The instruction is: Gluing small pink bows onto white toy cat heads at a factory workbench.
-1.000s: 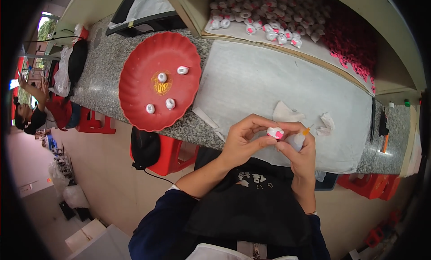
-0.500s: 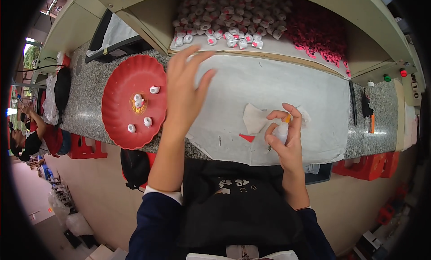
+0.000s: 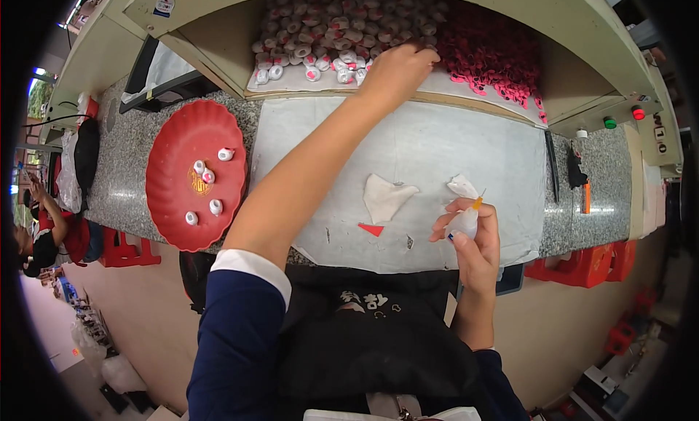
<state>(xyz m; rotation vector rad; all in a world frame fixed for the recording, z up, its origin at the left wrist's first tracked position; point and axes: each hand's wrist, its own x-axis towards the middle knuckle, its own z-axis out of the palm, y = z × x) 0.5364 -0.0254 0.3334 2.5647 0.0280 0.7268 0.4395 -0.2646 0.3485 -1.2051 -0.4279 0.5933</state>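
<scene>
My left hand [image 3: 399,73] reaches into the shelf at the far side, over the front of a pile of small white pieces with pink marks [image 3: 342,32]. Its fingers curl downward and their tips are hidden, so whether they hold a piece does not show. Beside it on the right lies a heap of small pink pieces [image 3: 495,53]. My right hand [image 3: 477,250] is closed around a small white squeeze bottle [image 3: 462,223] with a yellow needle tip pointing up, held above the white sheet [image 3: 320,195]. At left, a red scalloped plate [image 3: 164,177] carries several white pieces [image 3: 215,207].
On the sheet lie a white cloth scrap [image 3: 386,197], a red scrap [image 3: 371,229] and a crumpled white scrap [image 3: 460,185]. A black tray [image 3: 175,86] stands at the far left. Red stools [image 3: 582,267] are below the bench. Another person [image 3: 44,224] works at far left.
My left hand has swung from beside the red plate, where its fingers were spread, forward and right into the shelf. The right hand has kept the bottle and tilted it slightly.
</scene>
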